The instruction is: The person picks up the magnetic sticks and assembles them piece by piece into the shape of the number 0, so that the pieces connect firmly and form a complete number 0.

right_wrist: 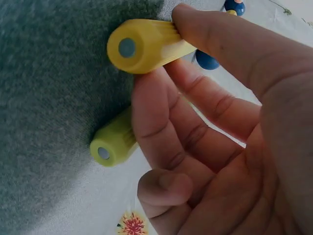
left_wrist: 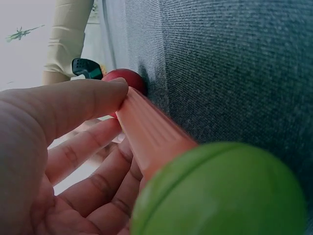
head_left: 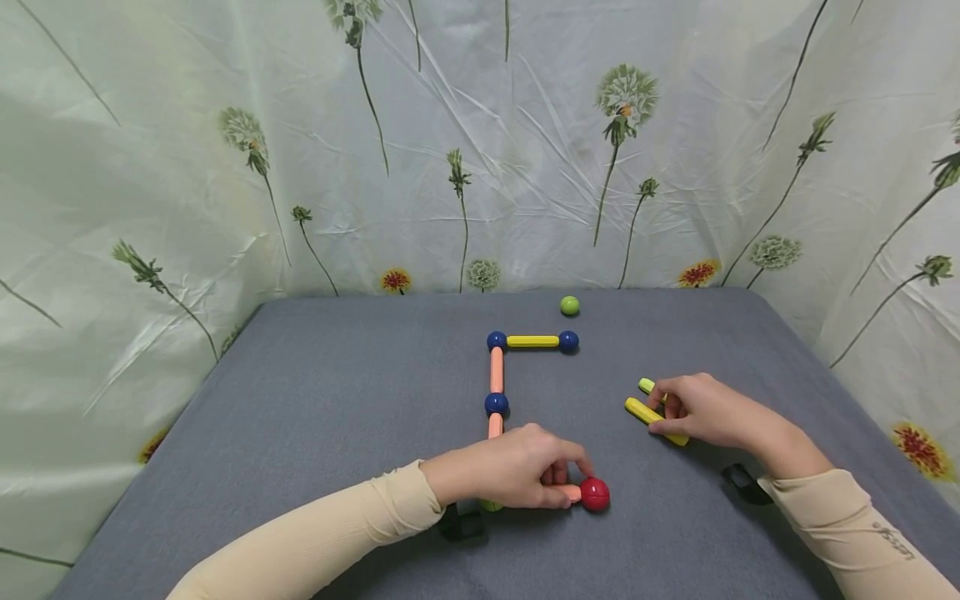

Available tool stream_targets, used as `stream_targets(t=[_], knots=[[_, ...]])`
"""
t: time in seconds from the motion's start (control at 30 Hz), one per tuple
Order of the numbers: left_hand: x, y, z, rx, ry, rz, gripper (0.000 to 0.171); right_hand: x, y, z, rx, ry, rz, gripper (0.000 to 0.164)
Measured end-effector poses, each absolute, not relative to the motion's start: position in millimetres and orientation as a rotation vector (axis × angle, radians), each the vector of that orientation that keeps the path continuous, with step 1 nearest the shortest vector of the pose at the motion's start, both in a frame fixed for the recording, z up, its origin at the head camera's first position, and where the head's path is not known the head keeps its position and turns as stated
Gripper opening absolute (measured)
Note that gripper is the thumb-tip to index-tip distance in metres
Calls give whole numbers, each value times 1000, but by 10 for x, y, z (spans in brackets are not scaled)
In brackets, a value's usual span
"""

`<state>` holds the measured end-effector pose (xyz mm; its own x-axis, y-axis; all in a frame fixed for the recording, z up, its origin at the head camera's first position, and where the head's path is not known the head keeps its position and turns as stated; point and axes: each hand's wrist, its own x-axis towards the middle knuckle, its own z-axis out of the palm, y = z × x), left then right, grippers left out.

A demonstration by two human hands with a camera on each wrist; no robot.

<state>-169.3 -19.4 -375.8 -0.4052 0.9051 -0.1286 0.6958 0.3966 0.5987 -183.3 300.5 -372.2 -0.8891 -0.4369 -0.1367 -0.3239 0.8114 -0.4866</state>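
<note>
My left grip [head_left: 521, 468] is closed to a narrow pinch on a salmon rod [left_wrist: 151, 129], right by the red ball [head_left: 596, 494]; the rod's other end meets a green ball [left_wrist: 220, 196], near the front of the surface [head_left: 337, 375]. My right grip [head_left: 701, 414] is narrowed between thumb and fingers on a yellow rod [head_left: 641, 409], with a yellow-green rod [head_left: 646, 384] just beside it. I cannot tell whether the yellow rod rests fully on the surface or is slightly raised. I judge the step in hand to be picking up that rod while the left steadies the red-ball end. To do it well, I'd pinch round the middle, leaving both ends free, since the grey disc [right_wrist: 127, 47] in the near end looks like a magnet, and lift straight up so the yellow-green rod isn't dragged along. On the left I'd press lightly: a sideways pull could break the joint at the green ball or twist the salmon length below the blue ball [head_left: 496, 404], whose lower end the hand hides from me.
</note>
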Motion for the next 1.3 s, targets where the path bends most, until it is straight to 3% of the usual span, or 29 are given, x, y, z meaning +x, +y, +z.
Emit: stream_targets(t=[0.43,1.0,1.3], knots=[[-1687,-223,-3809,1335,2260,643,26,-1837,2922,-3725,-529,2712,-744,15],[-1698,-238,-3837,1345,2252,658,25,-1868,2580,-3812,-239,2535,-1058,27],[-1680,-236,-3832,1343,2276,650,25,-1833,2456,-3894,-253,2421,-1171,25]])
